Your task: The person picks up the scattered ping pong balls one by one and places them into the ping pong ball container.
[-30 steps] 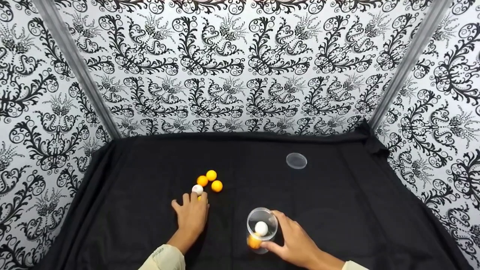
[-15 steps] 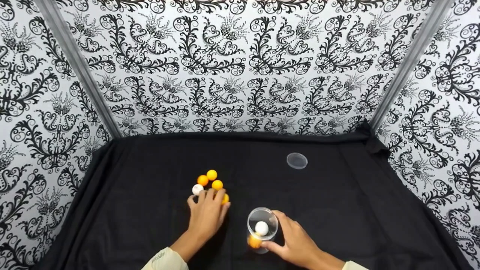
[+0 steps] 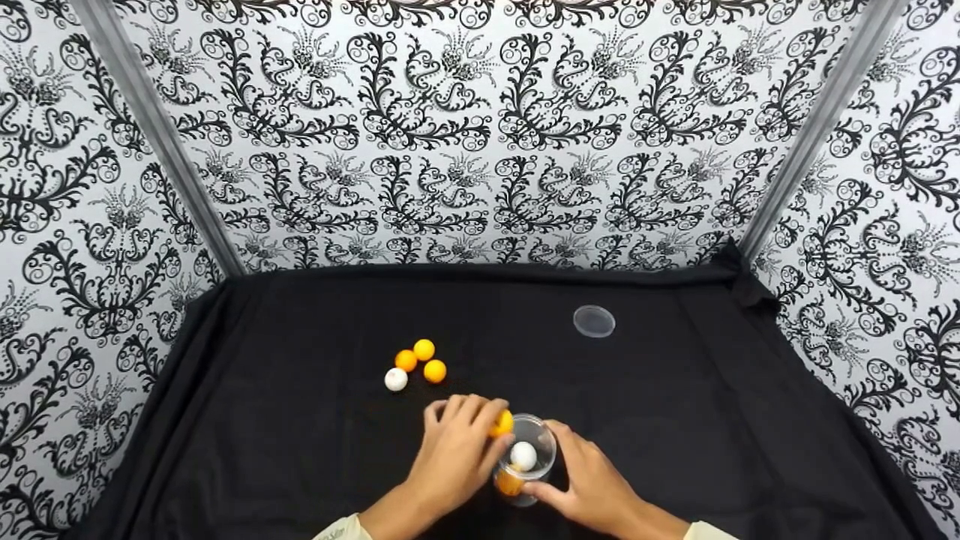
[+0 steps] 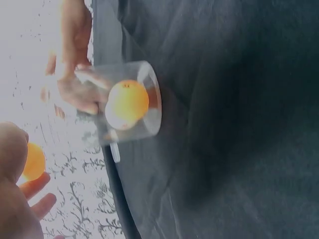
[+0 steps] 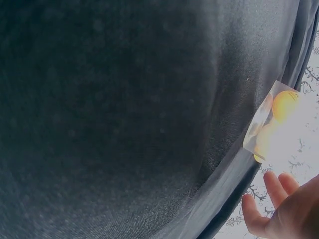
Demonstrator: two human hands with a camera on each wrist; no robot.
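Plainly, the clear cup (image 3: 534, 433), clamped from four o'clock by the right hand (image 3: 592, 480), holds a white ball (image 3: 523, 456) above an orange one (image 3: 510, 483). I see the left hand (image 3: 454, 450) pinching another orange ball (image 3: 503, 424) in its fingers, at the cup's ten-o'clock edge. Four balls (image 3: 434, 371) lie toward ten, a lid (image 3: 594, 322) toward one.

The left hand (image 3: 459, 446), pinching an orange ball (image 3: 502, 424), took up the room along the left side of the cup (image 3: 535, 429), and the right hand (image 3: 592, 480) blocked the right side. Inside the cup, a white ball (image 3: 523, 456) narrowed the way down. Bare cloth (image 3: 675, 390) beyond the right hand left a broad passage to the lid (image 3: 594, 321). Four loose balls (image 3: 435, 371) obstructed the far left, while the patterned wall (image 3: 450, 135) closed off the back.
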